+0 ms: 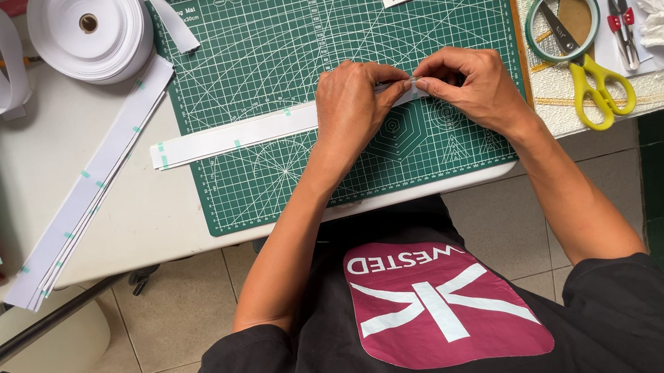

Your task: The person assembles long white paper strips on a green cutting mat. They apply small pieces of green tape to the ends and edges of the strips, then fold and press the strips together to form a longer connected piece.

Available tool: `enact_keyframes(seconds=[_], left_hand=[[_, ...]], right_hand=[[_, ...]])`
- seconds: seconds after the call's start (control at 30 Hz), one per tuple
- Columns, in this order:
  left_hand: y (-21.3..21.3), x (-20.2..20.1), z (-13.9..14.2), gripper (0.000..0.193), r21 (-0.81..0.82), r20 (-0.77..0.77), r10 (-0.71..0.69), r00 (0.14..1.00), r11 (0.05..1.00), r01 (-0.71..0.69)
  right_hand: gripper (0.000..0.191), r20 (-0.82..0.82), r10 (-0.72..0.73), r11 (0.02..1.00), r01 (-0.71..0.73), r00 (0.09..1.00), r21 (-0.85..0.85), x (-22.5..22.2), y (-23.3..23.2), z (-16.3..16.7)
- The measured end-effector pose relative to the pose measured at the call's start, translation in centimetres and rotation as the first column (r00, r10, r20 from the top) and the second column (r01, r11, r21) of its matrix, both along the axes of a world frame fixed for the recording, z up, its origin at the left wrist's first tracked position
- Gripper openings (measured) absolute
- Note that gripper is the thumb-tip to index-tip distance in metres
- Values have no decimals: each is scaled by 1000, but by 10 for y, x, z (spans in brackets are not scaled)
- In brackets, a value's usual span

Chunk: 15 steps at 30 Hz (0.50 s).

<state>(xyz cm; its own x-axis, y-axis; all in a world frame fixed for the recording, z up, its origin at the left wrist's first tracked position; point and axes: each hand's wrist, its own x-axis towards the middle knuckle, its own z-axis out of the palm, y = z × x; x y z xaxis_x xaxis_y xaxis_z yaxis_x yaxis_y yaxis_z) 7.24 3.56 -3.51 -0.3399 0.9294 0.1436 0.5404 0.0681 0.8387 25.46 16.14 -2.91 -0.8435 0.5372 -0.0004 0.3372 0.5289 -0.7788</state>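
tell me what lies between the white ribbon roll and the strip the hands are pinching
In the head view, only bare green cutting mat lies between the ribbon roll and the white strip.

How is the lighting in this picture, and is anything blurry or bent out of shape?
Head view: soft, even light, only faint shadows under the left hand and right hand on the green gridded cutting mat; no harsh glare, though the white ribbon roll looks bright; focus is sharp throughout; the white table's edge bows slightly, hinting at wide-angle distortion.
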Motion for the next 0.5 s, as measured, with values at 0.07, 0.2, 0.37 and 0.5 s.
enact_keyframes(seconds=[0.07, 0.2, 0.37, 0.5], left_hand=[[0, 1, -2, 15, 15, -26, 13, 1000, 1000, -13], [1, 1, -6, 14, 24, -56, 25, 998, 999, -23], [1, 2, -9, 13, 58, -74, 33, 997, 998, -29], [1, 3, -9, 13, 99, -102, 49, 994, 994, -39]], right_hand=[[15, 18, 0, 1000, 0, 1000, -5, -2, 0, 1], [15, 89, -28, 999, 31, 996, -28, -4, -1, 6], [17, 105, -45, 995, 54, 993, -88, -10, -1, 14], [17, 120, -49, 993, 61, 992, -96, -11, -1, 17]])
